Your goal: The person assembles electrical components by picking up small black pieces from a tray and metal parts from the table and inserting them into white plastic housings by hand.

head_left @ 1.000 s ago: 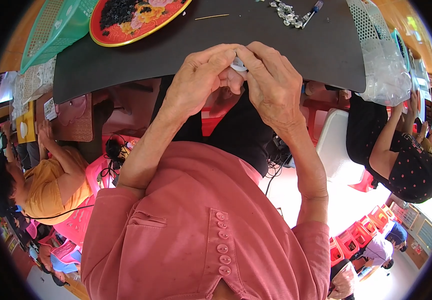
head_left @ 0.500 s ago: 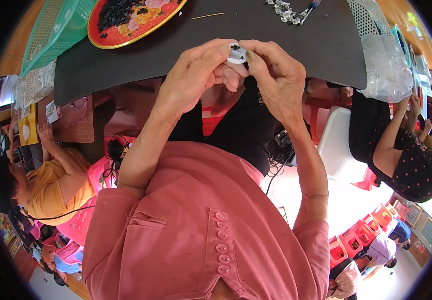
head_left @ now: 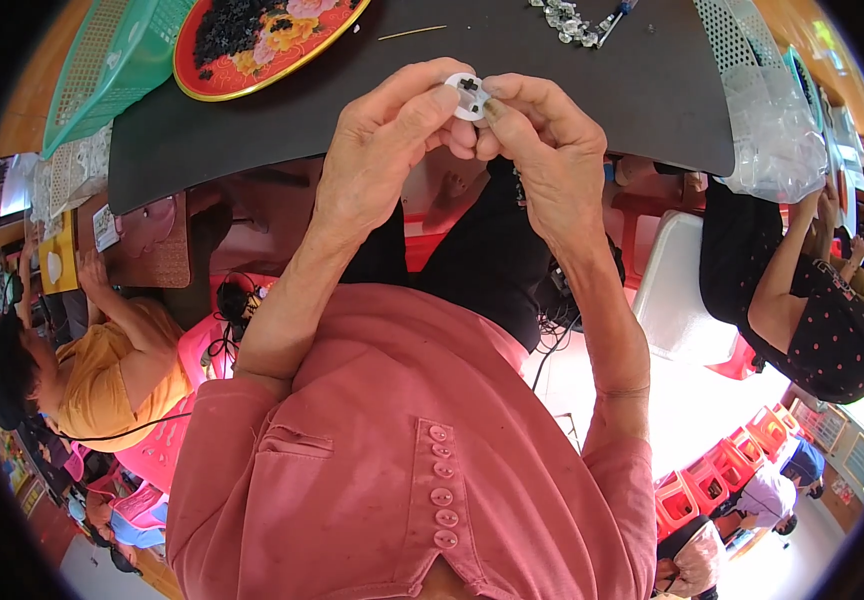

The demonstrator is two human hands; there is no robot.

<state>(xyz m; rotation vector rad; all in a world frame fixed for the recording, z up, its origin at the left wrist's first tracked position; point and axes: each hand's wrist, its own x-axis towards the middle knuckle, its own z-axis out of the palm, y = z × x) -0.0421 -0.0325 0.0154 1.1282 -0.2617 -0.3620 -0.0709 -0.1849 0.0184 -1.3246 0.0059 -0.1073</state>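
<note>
Above the near edge of the dark table, I hold a small round white plastic piece (head_left: 461, 110) between my two hands. Small black parts (head_left: 470, 84) sit on its upper face. My left hand (head_left: 377, 140) pinches the left rim between thumb and fingers. At the opposite rim, the thumb and forefinger of my right hand (head_left: 555, 145) close on the same piece. The other fingers of both hands are curled below it, and its underside is hidden.
On the dark table (head_left: 282, 130) lie a red flowered tray (head_left: 244, 83) of small black parts, a thin stick (head_left: 412, 33), clear pieces (head_left: 567, 25) and a slim tool (head_left: 612, 22). A green basket (head_left: 102, 85) stands left, clear plastic bags (head_left: 772, 150) right. People sit on both sides.
The white piece has shifted slightly up and left and shows more of its face. My right fingers have moved a little along its rim, and the fingers beneath have drawn together.
</note>
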